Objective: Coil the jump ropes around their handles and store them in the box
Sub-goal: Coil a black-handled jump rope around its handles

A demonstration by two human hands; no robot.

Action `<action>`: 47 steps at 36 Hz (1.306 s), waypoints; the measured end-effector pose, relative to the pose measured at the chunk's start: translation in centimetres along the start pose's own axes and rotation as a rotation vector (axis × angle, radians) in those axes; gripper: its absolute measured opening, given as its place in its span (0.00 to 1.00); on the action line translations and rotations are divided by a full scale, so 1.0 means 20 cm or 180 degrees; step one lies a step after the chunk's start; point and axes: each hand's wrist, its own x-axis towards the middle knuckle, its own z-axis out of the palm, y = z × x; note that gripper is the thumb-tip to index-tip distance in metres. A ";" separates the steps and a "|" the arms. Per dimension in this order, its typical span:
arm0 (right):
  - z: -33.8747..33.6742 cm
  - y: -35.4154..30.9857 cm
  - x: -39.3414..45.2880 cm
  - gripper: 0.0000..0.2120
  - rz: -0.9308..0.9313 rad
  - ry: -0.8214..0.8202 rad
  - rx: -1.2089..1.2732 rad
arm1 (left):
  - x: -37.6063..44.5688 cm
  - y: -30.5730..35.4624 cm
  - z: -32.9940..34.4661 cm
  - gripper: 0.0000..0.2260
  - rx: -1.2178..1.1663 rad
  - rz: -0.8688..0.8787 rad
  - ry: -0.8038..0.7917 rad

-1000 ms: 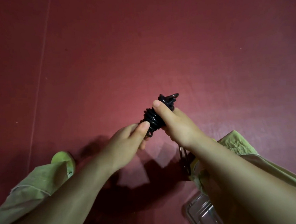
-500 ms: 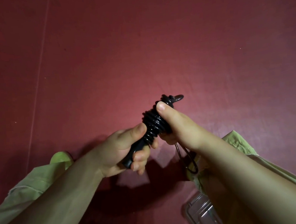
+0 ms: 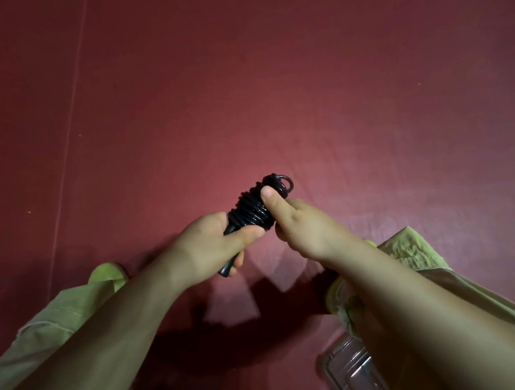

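The jump rope bundle (image 3: 252, 211) ran on a slant, its long axis rising from lower left to upper right, a small loop at the far tip. My left hand (image 3: 212, 248) curled round the bare handle end; my right hand (image 3: 305, 226) clasped the coiled part, thumb pressed along the turns. All this hung above the red floor (image 3: 273, 87), the clear box (image 3: 352, 374) near my right forearm.

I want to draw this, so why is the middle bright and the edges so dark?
Head view: light pools on the red floor around the coiled rope, fading to dark corners; the hands cast hard shadows below; the clear box sits dim and soft at the bottom edge; the wide lens bends the floor seam.
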 end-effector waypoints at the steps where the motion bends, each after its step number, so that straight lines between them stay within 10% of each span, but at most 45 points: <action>1: 0.00 0.00 0.00 0.28 -0.0023 0.0050 0.0002 | -0.01 0.00 -0.01 0.11 -0.0335 -0.0056 -0.0187; 6: -0.04 0.01 0.02 0.26 -0.0330 0.0087 0.0377 | -0.05 0.01 -0.04 0.35 -0.2449 -0.0492 -0.1376; 13: -0.04 0.01 -0.01 0.20 -0.0799 -0.0496 0.0929 | -0.03 -0.02 0.00 0.31 -0.2999 -0.0456 -0.2128; 21: -0.06 0.03 0.00 0.28 -0.0517 -0.0599 0.0629 | -0.02 -0.01 0.00 0.24 -0.1802 -0.0250 -0.0788; 33: -0.14 0.01 -0.02 0.13 -0.0225 -0.1193 0.1263 | 0.01 -0.01 -0.02 0.17 -0.1458 0.0092 0.0161; 47: -0.10 0.03 -0.02 0.08 -0.0943 0.0647 -0.1022 | 0.04 -0.02 -0.01 0.08 -0.1384 -0.0069 0.0692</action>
